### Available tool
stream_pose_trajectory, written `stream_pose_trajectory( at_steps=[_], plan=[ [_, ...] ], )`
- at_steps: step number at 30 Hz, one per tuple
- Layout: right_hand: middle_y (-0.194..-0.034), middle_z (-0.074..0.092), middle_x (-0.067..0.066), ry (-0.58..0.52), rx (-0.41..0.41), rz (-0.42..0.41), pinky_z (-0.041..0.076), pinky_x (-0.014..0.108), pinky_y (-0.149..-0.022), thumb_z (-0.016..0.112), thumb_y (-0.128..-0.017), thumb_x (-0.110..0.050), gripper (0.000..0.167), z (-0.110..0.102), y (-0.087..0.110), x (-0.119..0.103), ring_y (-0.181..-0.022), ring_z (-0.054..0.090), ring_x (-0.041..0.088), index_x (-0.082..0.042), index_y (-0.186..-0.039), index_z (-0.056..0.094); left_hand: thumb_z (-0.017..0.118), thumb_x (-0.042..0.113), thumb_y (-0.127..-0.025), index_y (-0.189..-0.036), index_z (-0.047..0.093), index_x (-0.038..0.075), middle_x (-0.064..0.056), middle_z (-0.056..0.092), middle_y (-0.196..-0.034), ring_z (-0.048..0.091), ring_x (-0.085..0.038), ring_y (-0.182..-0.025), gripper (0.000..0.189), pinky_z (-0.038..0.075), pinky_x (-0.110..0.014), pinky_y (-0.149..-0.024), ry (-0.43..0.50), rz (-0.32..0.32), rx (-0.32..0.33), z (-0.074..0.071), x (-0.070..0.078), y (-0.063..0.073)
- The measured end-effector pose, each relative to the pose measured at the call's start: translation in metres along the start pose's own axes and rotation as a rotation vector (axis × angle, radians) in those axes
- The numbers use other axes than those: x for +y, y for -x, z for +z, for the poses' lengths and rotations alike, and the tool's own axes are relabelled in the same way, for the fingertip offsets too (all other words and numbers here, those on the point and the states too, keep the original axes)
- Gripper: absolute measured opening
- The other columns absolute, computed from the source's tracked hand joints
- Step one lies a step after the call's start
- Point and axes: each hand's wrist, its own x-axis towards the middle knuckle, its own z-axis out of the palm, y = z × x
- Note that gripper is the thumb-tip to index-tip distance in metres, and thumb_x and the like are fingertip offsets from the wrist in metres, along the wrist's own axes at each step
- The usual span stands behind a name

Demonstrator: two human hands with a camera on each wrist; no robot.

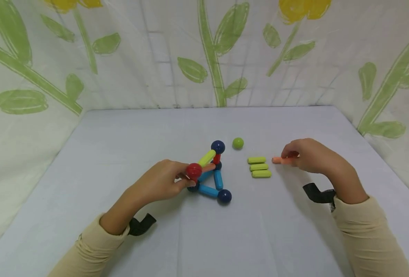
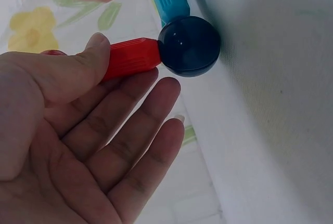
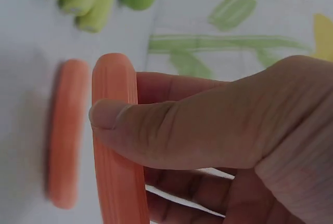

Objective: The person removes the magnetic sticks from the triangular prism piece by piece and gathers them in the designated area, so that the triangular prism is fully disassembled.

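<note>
My left hand (image 1: 163, 181) pinches a red rod (image 2: 132, 57) between thumb and index finger, the other fingers spread loosely. That rod meets a dark blue ball (image 2: 190, 46) at the corner of a ball-and-rod frame. Light blue rods (image 1: 208, 191) make the frame's triangular base, with another dark blue ball (image 1: 224, 196) at its near corner. A red ball (image 1: 194, 171) tops the held rod; a yellow-green rod (image 1: 207, 158) slants from it to a raised dark blue ball (image 1: 218, 147). At the right, my right hand (image 1: 308, 156) pinches an orange rod (image 3: 117, 146) above the table.
A second orange rod (image 3: 68, 133) lies on the table beside the held one. Three yellow-green rods (image 1: 258, 167) lie side by side between the frame and my right hand. Behind them sits a green ball (image 1: 238, 143). A flower-patterned curtain (image 1: 176, 50) hangs beyond the white table (image 1: 138, 130).
</note>
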Motion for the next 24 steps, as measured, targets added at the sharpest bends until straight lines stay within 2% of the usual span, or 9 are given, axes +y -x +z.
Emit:
stream_pose_trajectory(
  at_steps=[2,8,12,18,24],
  plan=[
    [-0.086,0.066,-0.006,0.031,-0.019,-0.023,0.047,0.038,-0.071,0.077,-0.086,-0.005,0.009,0.005,-0.003,0.006,-0.079,0.055,0.018,-0.013,-0.086,0.074,0.076,0.011,-0.090,-0.114,0.073,0.003,0.002,0.075,-0.096,0.072,-0.016,-0.091,0.026,0.057,-0.039,-0.083,0.005,-0.005,0.000,0.000,0.000,0.000],
    [-0.074,0.056,-0.007,0.040,-0.032,-0.079,0.042,0.033,-0.065,0.077,-0.088,-0.009,0.023,0.020,-0.010,0.008,-0.070,0.048,0.014,-0.015,-0.072,0.062,0.075,0.011,-0.090,-0.114,0.072,0.003,0.002,0.075,-0.097,0.072,-0.017,-0.091,0.026,0.057,-0.040,-0.084,0.013,-0.012,0.005,-0.001,-0.001,0.001],
    [-0.071,0.051,-0.005,0.065,-0.042,-0.050,0.039,0.033,-0.062,0.077,-0.088,-0.009,0.030,0.025,-0.013,0.004,-0.070,0.046,0.016,-0.014,-0.069,0.054,0.075,0.011,-0.090,-0.115,0.072,0.003,0.001,0.075,-0.097,0.072,-0.017,-0.091,0.026,0.057,-0.040,-0.083,0.009,-0.011,0.009,-0.001,0.000,0.001],
    [-0.075,0.059,-0.004,0.101,-0.039,0.012,0.040,0.034,-0.063,0.078,-0.087,-0.008,0.029,0.025,-0.013,0.002,-0.069,0.048,0.017,-0.013,-0.070,0.054,0.076,0.011,-0.090,-0.115,0.072,0.002,0.001,0.075,-0.098,0.072,-0.018,-0.092,0.027,0.057,-0.040,-0.083,-0.001,-0.008,0.012,-0.001,0.002,0.001],
    [-0.087,0.070,-0.004,0.090,-0.017,0.034,0.037,0.032,-0.062,0.078,-0.086,-0.007,0.034,0.025,-0.014,0.004,-0.069,0.049,0.015,-0.013,-0.068,0.050,0.077,0.012,-0.089,-0.115,0.073,0.003,0.000,0.075,-0.099,0.072,-0.019,-0.093,0.028,0.057,-0.040,-0.084,0.000,-0.020,0.008,0.000,0.002,0.002]
  ],
)
